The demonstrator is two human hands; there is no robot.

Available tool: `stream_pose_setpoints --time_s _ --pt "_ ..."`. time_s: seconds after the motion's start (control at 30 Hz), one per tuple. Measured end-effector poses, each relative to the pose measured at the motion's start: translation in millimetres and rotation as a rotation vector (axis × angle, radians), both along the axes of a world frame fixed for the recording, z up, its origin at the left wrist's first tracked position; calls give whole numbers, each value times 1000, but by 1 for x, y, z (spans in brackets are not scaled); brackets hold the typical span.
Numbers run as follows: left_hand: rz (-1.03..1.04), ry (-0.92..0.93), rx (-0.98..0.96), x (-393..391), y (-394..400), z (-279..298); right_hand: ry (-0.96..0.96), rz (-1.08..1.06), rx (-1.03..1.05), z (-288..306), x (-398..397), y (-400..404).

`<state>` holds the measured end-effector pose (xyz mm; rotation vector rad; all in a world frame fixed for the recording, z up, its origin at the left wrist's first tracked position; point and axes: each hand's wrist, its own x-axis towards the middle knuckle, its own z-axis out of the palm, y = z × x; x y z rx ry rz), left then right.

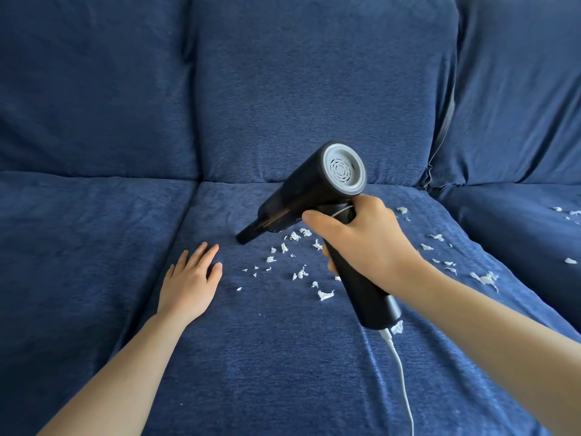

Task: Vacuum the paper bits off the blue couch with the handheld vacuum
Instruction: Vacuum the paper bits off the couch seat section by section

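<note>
Handheld vacuum (309,196) is hovering over the blue couch (283,357), right hand (361,243) wrapping its fingers tight round the grip. Barrel's long axis is running from the grey rear vent, upper right, down-left to the nozzle (243,239), which is sitting on or just above the cushion. Paper bits (295,262) are lying just right of the nozzle tip, beneath the barrel; more are scattering further right. Left hand (191,278) is resting flat, fingers loosely spread, just left of the nozzle.
</note>
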<state>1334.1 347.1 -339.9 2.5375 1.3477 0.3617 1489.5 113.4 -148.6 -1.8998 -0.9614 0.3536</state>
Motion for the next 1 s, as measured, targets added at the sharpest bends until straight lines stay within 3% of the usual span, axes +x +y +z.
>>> stream_pose_setpoints --time_s 0.33,1.0 --pt "65 28 -38 4 -12 0 -134 -152 -17 0 27 -12" --pt "94 7 -11 3 -29 4 -118 -297 24 -1 60 -24"
